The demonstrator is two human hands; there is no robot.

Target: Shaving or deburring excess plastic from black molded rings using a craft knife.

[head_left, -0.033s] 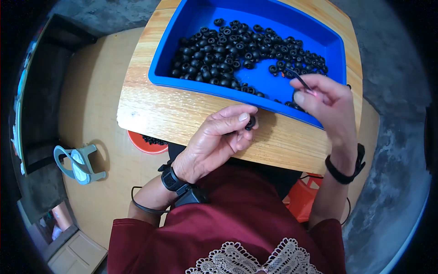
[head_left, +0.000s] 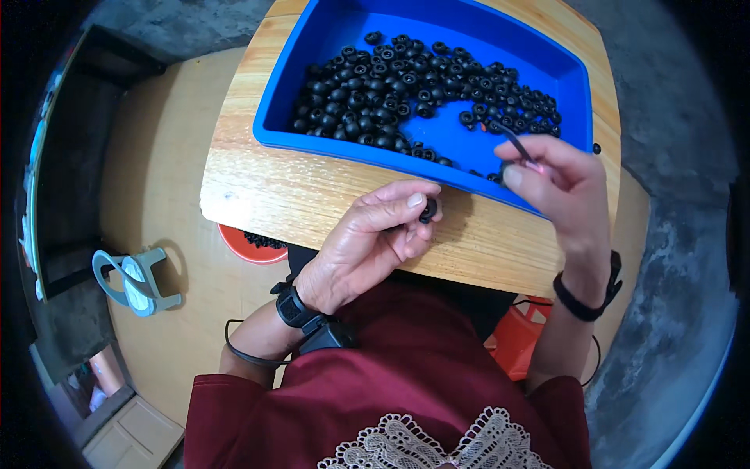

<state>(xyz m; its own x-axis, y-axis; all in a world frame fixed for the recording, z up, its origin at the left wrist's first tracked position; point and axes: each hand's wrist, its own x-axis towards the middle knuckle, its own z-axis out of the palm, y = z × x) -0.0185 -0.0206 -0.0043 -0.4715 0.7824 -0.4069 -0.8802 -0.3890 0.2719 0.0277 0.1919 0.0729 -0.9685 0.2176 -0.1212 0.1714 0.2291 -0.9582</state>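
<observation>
A small black piece (head_left: 427, 210) sits at the fingertips of the left hand (head_left: 373, 230), above the surface (head_left: 262, 184), between the near wall of the blue tray (head_left: 336, 151) and the surface's near edge. With only a fingertip pinch on so rounded a thing, it could squirt loose if squeezed off-centre, and with the near edge this close it might roll to the floor. It looks dark and slightly glossy, rounded outside; the fingers hide much of it.

The left hand's thumb is closed against its fingers around the piece. The right hand (head_left: 558, 180), over the tray's near right corner, pinches a thin dark tool (head_left: 517, 144), its tip slanting toward the tray's middle. A slack grip could let that tip swing and knock pieces about. Whether this hand also touches a dark piece under its thumb, I cannot tell.

Other black pieces (head_left: 355, 98) crowd the tray, many showing hollow centres. One loose piece (head_left: 597, 148) lies outside, near the surface's right edge.
</observation>
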